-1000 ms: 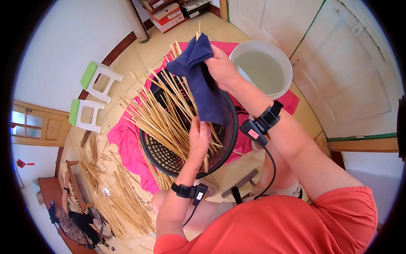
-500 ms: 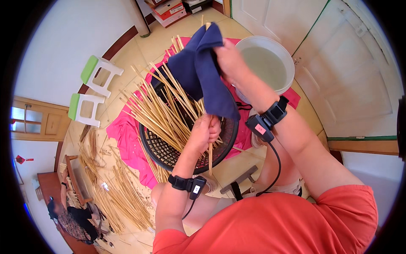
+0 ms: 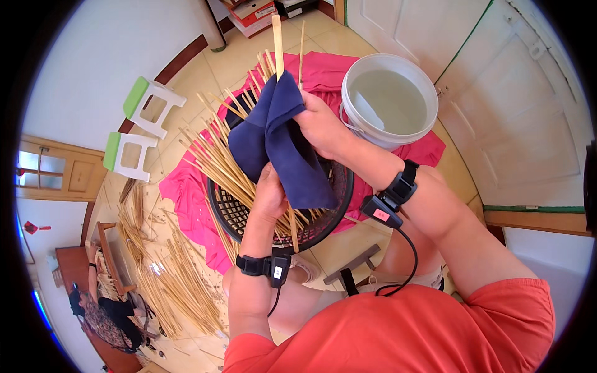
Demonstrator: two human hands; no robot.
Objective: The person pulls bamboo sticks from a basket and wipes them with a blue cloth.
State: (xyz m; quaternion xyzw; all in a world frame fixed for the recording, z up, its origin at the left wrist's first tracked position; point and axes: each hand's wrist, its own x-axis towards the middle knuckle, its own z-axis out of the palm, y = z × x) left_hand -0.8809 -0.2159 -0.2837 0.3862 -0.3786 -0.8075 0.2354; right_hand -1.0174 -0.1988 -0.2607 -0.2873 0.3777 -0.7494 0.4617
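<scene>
Change since earlier: both hands sit higher against the sticks than half a second ago; the cloth has slid up the stick, whose tip now pokes out above it.
Head view, right hand (image 3: 323,127): clenched around the dark blue cloth (image 3: 277,146), pinching it about a long bamboo stick (image 3: 278,37).
Head view, left hand (image 3: 268,194): closed on the lower part of the same stick, just beneath the right hand and partly under the hanging cloth.
Cloth: wrapped round the stick between the two hands, its loose end draping below the right hand.
Stick: held nearly upright, its lower end showing under the cloth near the left hand.
Black basket (image 3: 329,217): directly below both hands, with a fan of bamboo sticks (image 3: 217,161) lying in it.
White bucket (image 3: 388,102): just beyond the right hand, holding water.
Pink sheet (image 3: 186,199): spread on the floor under basket and bucket.
Green-topped stools (image 3: 146,105): well apart, beyond the left hand.
Loose sticks (image 3: 168,273): on the floor to the left of the left hand.
</scene>
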